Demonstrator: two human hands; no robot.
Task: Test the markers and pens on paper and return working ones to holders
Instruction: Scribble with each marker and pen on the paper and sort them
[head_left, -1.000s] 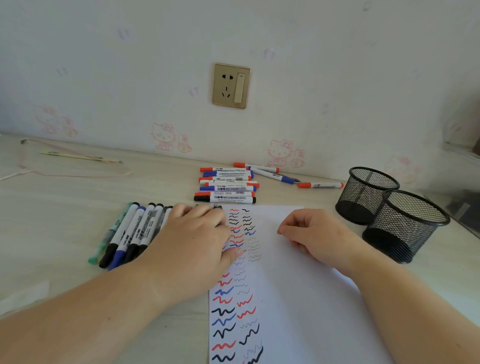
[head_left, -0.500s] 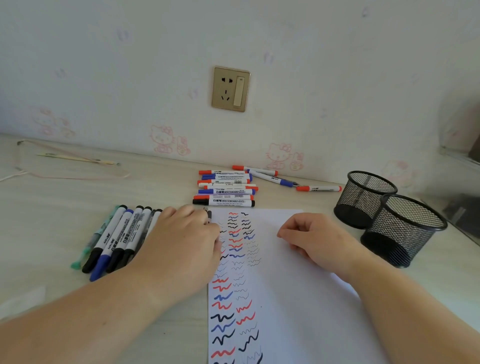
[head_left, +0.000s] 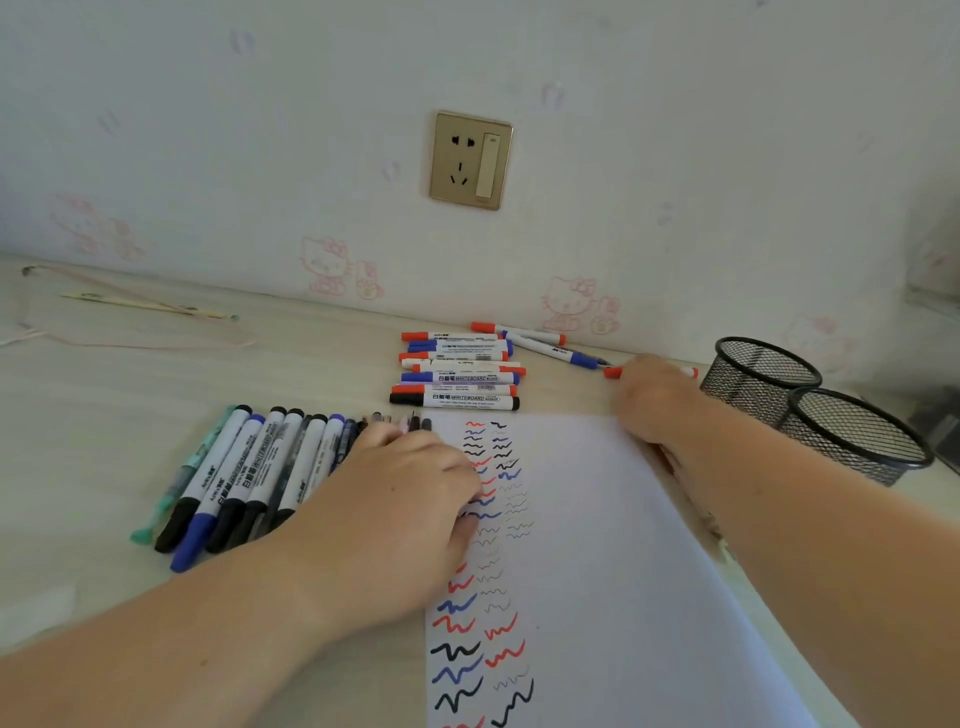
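A white paper sheet (head_left: 597, 519) with red, blue and black test squiggles lies in front of me. My left hand (head_left: 395, 499) rests palm down on a row of markers and thin pens (head_left: 244, 478) left of the sheet, gripping none. My right hand (head_left: 649, 395) reaches past the sheet's far right corner, its fingers curled over a red-capped marker (head_left: 613, 372) that lies on the desk. A stack of whiteboard markers (head_left: 457, 376) and two loose markers (head_left: 540, 345) lie near the wall. Two black mesh holders (head_left: 748, 395) (head_left: 841, 452) stand at the right.
A gold wall socket (head_left: 470, 161) sits above the marker stack. A pink cord (head_left: 130, 343) and a thin stick (head_left: 145, 304) lie at the far left of the desk. A dark object shows at the right edge behind the holders.
My right hand has left the paper and moved forward and right onto the red-capped marker by the holders. My left hand has stayed on the row of pens.
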